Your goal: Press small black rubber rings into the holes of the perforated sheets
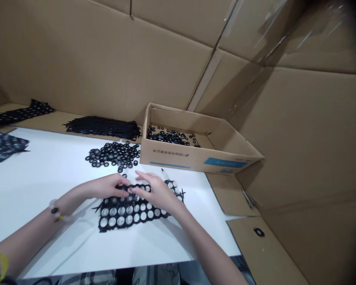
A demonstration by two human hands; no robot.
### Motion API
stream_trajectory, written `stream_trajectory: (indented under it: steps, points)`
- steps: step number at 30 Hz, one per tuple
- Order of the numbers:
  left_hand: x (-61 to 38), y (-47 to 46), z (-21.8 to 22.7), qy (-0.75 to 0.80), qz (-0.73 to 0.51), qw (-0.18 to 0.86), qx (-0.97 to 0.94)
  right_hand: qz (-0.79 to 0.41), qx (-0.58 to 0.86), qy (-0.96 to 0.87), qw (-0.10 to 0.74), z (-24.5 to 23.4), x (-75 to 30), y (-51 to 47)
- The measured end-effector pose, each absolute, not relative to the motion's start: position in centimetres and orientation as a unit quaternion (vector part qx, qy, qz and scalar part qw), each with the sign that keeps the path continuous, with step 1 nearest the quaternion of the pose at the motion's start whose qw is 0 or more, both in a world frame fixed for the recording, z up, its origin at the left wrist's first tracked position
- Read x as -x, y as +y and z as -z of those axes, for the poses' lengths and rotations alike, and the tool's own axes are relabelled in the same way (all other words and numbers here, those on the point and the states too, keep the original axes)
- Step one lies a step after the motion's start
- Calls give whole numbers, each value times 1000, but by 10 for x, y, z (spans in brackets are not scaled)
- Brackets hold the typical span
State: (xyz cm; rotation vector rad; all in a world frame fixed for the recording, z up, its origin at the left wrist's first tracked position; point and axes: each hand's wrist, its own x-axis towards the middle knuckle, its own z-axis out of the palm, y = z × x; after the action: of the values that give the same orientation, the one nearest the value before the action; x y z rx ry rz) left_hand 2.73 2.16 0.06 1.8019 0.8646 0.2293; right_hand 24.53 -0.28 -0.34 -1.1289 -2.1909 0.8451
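Surface: a white tabletop point(47, 186) under my hands, with a heap of loose black rings point(112, 154) just beyond them.
Room: brown cardboard sheets point(77, 59) line the walls; a shallow cardboard box point(178, 158) sits at the table's far edge.
Sheet: a black punched ring sheet point(125, 210) lies flat on the table in front of me.
Long axis: left to right, rising slightly rightward.
Hands: my left hand point(106, 187) and right hand point(156, 194) are together on the sheet's upper edge, fingertips nearly meeting; I cannot tell whether they grip it.
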Motion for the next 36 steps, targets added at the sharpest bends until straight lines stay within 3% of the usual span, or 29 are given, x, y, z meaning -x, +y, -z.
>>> stream_trajectory:
  steps: [3, 8, 12, 24, 29, 36]
  points:
    - [-27, 23, 1, 398, -115, 518, -748, -353, 421, -809, 210, 7, -247, 0]
    - [-29, 23, 7, 437, -91, 533, -719, -424, 440, -752, 247, 8, -252, 7]
    - [-33, 21, 10, 413, -153, 532, -724, -454, 425, -751, 221, 7, -253, 8]
    - [-33, 18, 15, 399, -176, 647, -625, -347, 463, -784, 226, 2, -244, 1]
    - [-34, 22, 13, 404, -171, 613, -657, -333, 467, -782, 245, 6, -242, 2]
    - [-42, 20, 12, 478, -174, 477, -717, -305, 467, -793, 243, 9, -244, 2]
